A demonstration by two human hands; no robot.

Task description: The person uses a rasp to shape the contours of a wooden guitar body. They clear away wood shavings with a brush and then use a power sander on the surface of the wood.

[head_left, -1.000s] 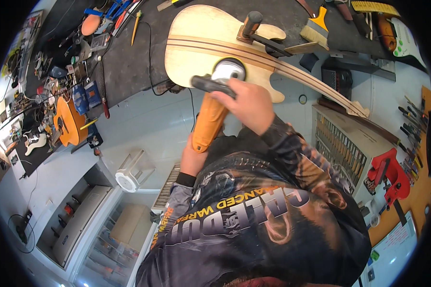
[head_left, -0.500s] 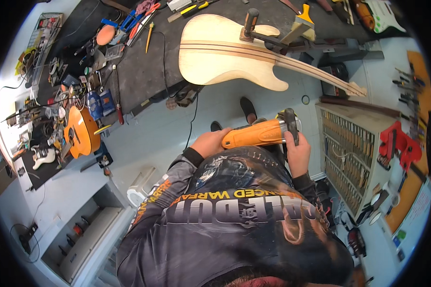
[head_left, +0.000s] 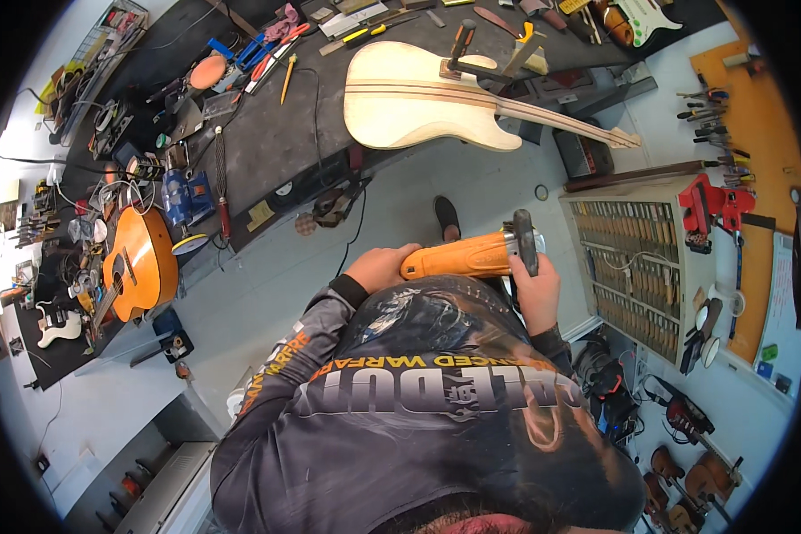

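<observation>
An orange power tool that looks like an angle grinder (head_left: 458,255) lies crosswise in front of my belly, its metal head to the right. My left hand (head_left: 378,267) is closed round its rear end. At the head, my right hand (head_left: 538,289) grips the black side handle (head_left: 525,238). The working face of the tool is hidden from view. Beyond it, a pale unfinished electric guitar (head_left: 392,125) with dark stripes along its middle lies at the bench's edge. A clamp (head_left: 459,52) with a wooden handle presses on its body, and the neck juts out past the bench.
Scattered tools cover the dark workbench (head_left: 276,133). An orange acoustic guitar (head_left: 151,267) leans on the left, near a blue machine (head_left: 182,196). To the right stand a cabinet (head_left: 632,200) with rows of slots and a red vise-like tool (head_left: 716,209). A cord hangs below the bench.
The whole view has swung, so more of the right-hand wall and floor shows. Both hands keep their hold on the orange tool, which stays at about the same place before my body.
</observation>
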